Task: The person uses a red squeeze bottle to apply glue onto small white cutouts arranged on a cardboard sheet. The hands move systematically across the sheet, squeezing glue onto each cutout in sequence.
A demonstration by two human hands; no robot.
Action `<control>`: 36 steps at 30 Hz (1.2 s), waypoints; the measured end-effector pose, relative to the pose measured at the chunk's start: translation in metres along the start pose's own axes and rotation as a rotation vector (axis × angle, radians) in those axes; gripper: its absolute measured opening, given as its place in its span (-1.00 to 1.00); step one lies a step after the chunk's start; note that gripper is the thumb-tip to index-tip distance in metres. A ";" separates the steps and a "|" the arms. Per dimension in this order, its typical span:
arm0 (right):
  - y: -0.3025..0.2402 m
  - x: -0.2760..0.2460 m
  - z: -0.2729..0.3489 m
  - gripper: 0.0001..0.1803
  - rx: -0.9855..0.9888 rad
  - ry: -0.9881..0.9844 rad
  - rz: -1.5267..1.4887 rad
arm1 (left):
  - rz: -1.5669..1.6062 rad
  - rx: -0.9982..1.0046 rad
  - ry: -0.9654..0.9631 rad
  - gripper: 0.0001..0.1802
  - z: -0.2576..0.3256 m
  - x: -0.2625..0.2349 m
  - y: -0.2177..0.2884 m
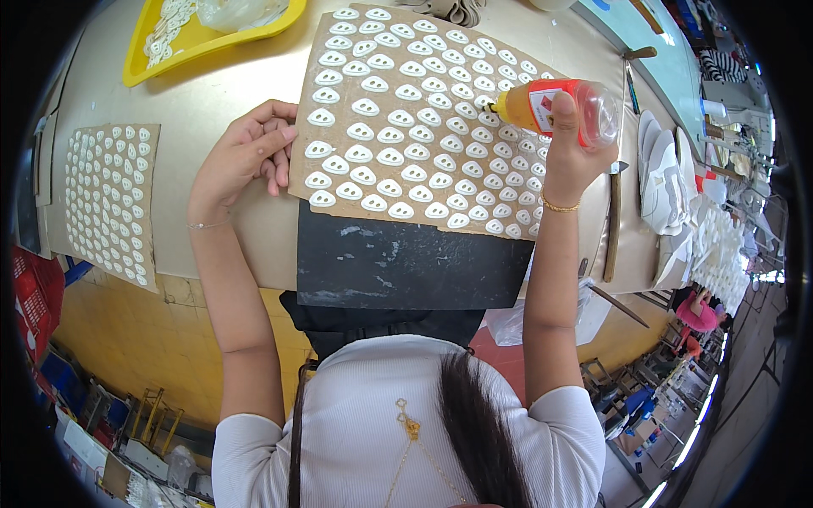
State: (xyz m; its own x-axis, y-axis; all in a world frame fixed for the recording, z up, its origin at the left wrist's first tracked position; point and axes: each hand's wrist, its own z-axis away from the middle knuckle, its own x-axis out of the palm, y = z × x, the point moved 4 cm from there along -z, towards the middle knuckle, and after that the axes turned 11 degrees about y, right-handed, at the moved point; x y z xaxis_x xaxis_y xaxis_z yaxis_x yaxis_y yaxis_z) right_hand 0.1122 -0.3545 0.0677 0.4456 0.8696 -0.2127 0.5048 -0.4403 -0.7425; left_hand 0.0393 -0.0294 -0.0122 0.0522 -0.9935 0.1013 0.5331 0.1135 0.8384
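Brown cardboard (334, 135) at 12 o'clock bears rows of white two-holed pieces (390, 157). At 2 o'clock, the right hand (576, 157) grips a bottle (542, 102), its nozzle pointing toward 9 o'clock over the pieces. At 10 o'clock, the left hand (254, 148) curls at the cardboard's edge; whether it pinches is unclear. Yellow tray (140, 69): 11 o'clock.

The person wears a white, finely ribbed, short-sleeved knit top (356, 389), its sleeves ending above the elbows. A thin gold chain necklace with a small gold pendant (412, 428) lies on the chest; at three o'clock from it hangs a long, straight, dark lock of hair (470, 415). A gold chain bracelet (561, 207) circles the right wrist, a fine, pale chain bracelet (208, 225) the left. Both hands (569, 157) are gloveless.
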 end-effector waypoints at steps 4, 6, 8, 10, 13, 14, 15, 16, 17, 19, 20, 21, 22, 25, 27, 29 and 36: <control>-0.001 0.006 0.001 -0.70 0.057 0.006 -0.062 | 0.002 -0.006 0.006 -0.73 0.002 0.000 0.001; -0.001 0.008 0.001 -0.70 0.040 0.010 -0.055 | 0.011 -0.008 -0.001 -0.73 0.002 0.002 0.002; 0.000 0.010 -0.002 -0.70 0.008 0.006 -0.023 | 0.015 -0.007 -0.004 -0.73 0.002 0.002 0.002; 0.002 0.010 -0.005 -0.69 -0.042 -0.006 0.035 | 0.015 -0.002 -0.004 -0.73 0.002 0.001 0.001; -0.002 0.012 -0.010 -0.69 -0.062 -0.001 0.063 | 0.012 -0.003 -0.008 -0.74 0.002 0.002 0.002; -0.003 0.010 -0.010 -0.69 -0.093 0.022 0.062 | 0.009 -0.005 -0.006 -0.74 0.002 0.001 0.002; -0.003 0.007 -0.010 -0.69 -0.125 0.047 0.062 | 0.006 -0.007 -0.004 -0.74 0.002 0.001 0.002; -0.004 0.004 -0.011 -0.68 -0.156 0.071 0.061 | 0.003 -0.009 -0.003 -0.74 0.002 0.001 0.002; -0.005 0.003 -0.011 -0.68 -0.058 0.065 0.005 | 0.003 -0.012 -0.006 -0.74 0.002 0.001 0.001; -0.011 0.001 -0.010 -0.68 0.139 0.051 -0.107 | 0.001 -0.017 -0.012 -0.74 0.002 0.001 0.001; -0.010 -0.001 -0.010 -0.68 0.119 0.035 -0.085 | -0.011 -0.018 -0.001 -0.75 0.002 0.001 0.002; -0.007 -0.002 -0.009 -0.68 0.099 0.019 -0.064 | -0.022 -0.020 0.010 -0.76 0.002 0.001 0.002; -0.005 -0.004 -0.008 -0.68 0.079 0.003 -0.042 | -0.034 -0.022 0.021 -0.77 0.002 0.001 0.003; 0.000 -0.004 -0.005 -0.68 0.125 -0.004 -0.045 | -0.007 -0.018 0.012 -0.78 0.002 0.002 0.004; 0.000 -0.001 -0.003 -0.67 0.123 -0.010 -0.062 | 0.002 -0.022 0.014 -0.77 0.002 0.002 0.003; -0.004 0.004 -0.002 -0.67 0.105 0.000 -0.079 | 0.000 -0.025 0.012 -0.77 0.002 0.001 0.003; 0.004 -0.007 -0.009 -0.68 0.071 -0.009 0.072 | -0.011 -0.025 0.009 -0.77 0.002 0.002 0.004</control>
State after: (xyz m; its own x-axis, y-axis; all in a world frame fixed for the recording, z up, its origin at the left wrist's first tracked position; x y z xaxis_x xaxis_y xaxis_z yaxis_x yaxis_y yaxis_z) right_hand 0.1175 -0.3647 0.0720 0.4718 0.8386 -0.2724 0.4177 -0.4846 -0.7686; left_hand 0.0394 -0.0306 -0.0075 0.0540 -0.9948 0.0868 0.5547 0.1021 0.8258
